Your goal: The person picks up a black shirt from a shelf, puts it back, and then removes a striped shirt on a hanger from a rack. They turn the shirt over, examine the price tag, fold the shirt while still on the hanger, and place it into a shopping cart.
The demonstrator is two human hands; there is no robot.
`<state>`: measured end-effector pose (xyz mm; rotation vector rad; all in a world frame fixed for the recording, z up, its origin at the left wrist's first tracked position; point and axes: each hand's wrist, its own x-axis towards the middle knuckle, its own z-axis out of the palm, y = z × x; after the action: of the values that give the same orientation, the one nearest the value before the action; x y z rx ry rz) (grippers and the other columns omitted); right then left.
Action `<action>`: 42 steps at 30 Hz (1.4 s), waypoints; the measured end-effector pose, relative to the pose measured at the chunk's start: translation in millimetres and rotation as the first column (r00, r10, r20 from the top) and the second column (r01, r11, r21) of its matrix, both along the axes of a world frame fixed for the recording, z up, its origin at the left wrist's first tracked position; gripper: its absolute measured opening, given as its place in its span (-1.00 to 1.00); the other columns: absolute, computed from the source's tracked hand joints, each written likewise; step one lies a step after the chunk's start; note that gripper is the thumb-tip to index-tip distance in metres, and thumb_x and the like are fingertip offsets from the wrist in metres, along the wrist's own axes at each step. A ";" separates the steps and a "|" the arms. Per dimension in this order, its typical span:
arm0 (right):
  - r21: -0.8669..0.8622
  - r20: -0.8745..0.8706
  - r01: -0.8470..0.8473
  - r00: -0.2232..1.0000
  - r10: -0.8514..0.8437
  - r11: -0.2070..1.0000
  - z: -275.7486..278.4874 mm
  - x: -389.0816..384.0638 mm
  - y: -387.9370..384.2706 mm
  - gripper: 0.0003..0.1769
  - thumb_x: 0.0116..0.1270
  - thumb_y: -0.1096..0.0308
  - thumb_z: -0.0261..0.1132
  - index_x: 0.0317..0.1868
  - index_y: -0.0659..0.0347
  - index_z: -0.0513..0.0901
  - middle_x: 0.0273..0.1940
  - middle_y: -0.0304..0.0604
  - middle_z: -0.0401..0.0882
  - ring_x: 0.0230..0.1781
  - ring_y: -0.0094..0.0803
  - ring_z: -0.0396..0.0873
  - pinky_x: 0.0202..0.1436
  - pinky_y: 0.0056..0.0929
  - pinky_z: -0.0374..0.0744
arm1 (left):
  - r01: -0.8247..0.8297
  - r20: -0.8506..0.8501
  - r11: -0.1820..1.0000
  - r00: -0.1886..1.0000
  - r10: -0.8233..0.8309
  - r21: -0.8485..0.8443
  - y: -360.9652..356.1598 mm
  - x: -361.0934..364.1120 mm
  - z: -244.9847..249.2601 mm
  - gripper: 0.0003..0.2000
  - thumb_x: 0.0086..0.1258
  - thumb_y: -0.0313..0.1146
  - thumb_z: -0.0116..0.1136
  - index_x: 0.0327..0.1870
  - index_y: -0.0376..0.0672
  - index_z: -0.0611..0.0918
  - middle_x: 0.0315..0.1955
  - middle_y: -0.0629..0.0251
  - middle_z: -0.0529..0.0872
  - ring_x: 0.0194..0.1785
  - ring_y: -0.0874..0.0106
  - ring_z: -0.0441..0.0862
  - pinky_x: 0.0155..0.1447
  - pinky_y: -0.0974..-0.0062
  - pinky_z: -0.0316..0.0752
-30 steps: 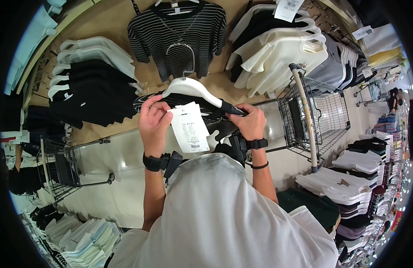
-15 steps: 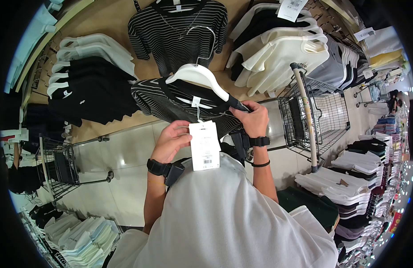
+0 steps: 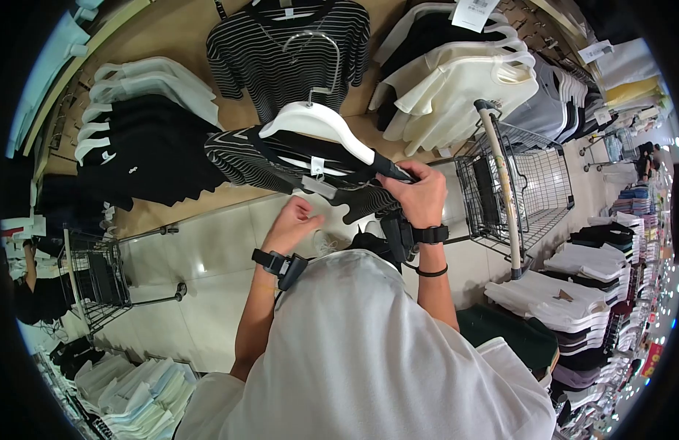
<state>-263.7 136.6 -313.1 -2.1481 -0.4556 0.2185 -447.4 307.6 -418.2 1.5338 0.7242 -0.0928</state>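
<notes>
A dark striped T-shirt (image 3: 251,161) hangs on a white hanger (image 3: 310,121) with a metal hook, held out in front of me. My right hand (image 3: 420,194) is closed around the shirt's shoulder at the hanger's right end. At the neckline is a small white label (image 3: 317,166). Just below it, the price tag (image 3: 319,187) shows foreshortened and slightly blurred against the shirt. Beneath the shirt's lower edge, my left hand (image 3: 289,226) holds nothing, its fingers loosely bent and the thumb apart from them.
Another striped T-shirt (image 3: 288,51) hangs on the wall ahead, between black shirts (image 3: 148,150) and cream shirts (image 3: 464,92). A shopping cart (image 3: 530,183) stands to the right, and a second cart (image 3: 97,275) to the left. Folded-looking white shirts (image 3: 552,297) hang at lower right.
My left hand has let go of the price tag, which has swung up against the shirt. The shirt and hanger have shifted slightly left; my right hand keeps its hold.
</notes>
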 end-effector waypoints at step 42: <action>-0.022 0.034 0.044 0.999 -0.043 0.999 6.3 0.7 -1.9 -0.61 -0.09 0.11 0.56 -0.30 0.20 0.78 -0.53 -0.19 0.69 -0.53 -0.38 0.62 -0.33 -0.41 0.53 | 0.122 0.374 0.501 0.817 0.440 -0.857 1.2 -18.1 47.0 -0.17 0.40 0.19 -0.13 0.47 -0.39 0.20 0.24 -0.18 0.46 0.14 0.02 0.54 0.17 -0.05 0.48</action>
<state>-263.0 134.8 -306.8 -2.1847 -0.4272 0.1646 -465.5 308.8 -371.3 0.4276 0.2391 0.1383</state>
